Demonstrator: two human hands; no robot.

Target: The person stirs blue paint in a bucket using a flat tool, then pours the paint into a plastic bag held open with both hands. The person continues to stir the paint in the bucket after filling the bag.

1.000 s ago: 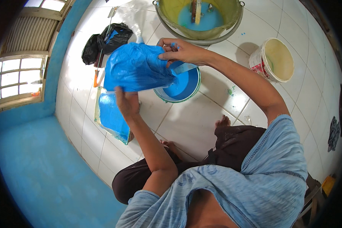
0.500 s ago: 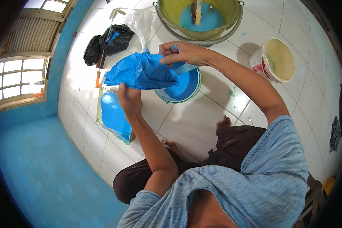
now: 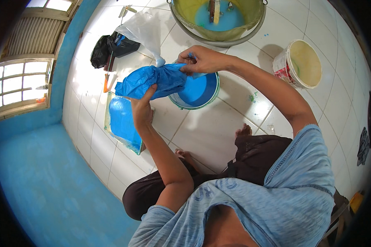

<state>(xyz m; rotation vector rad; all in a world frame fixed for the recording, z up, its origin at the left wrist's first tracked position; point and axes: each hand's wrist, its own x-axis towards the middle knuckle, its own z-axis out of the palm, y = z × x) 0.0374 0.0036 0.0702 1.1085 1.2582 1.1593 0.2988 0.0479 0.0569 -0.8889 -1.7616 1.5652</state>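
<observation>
Blue plastic bag [image 3: 152,80] is up in front of me, between my two hands, its right end over the paint bucket [image 3: 214,98]. My left hand [image 3: 141,109] grips its near side, thumb on top; fingers go underneath, can't tell how far they spread. My right hand [image 3: 206,59] pinches the right end between thumb and fingertips. A clear plastic part [image 3: 142,33] stretches away from the bag's far side, narrow where the two meet.

Handling, my judgement: soft, creased, no stiffness, sags unless held from both sides. Probably light if it's mostly film, heavier if paint sits inside; can't see in. Wet-looking blue likely makes it slippery, and thin film could tear under a hard pull. Best holds: gathered folds at the right end, plus a palm under the middle.
</observation>
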